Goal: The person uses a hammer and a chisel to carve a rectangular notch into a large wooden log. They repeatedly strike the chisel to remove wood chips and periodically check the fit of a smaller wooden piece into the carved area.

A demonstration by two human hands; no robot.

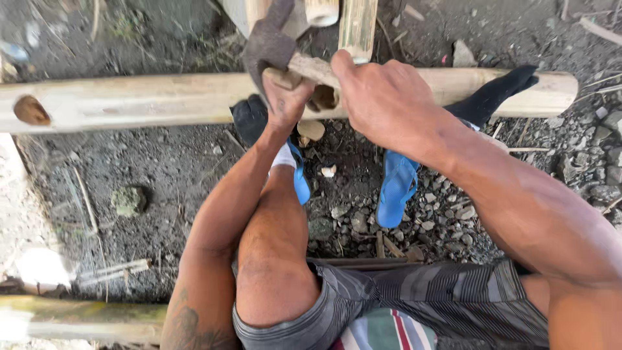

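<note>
Bamboo pole (129,100) lies crosswise; left hand (285,97) and right hand (382,97) both clamp a hatchet (275,45) (handle wooden) over it.

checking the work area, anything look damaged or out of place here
The long bamboo pole has holes cut through its wall, one at the left end, one beside the hands. Pale chips lie scattered on the gravel below. A blue flip-flop lies there too.

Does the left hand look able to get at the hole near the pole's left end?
Probably yes. The left hand grips a hatchet by the pole; the hole lies open on the near face with nothing before it, though it would take a long sideways stretch.
</note>
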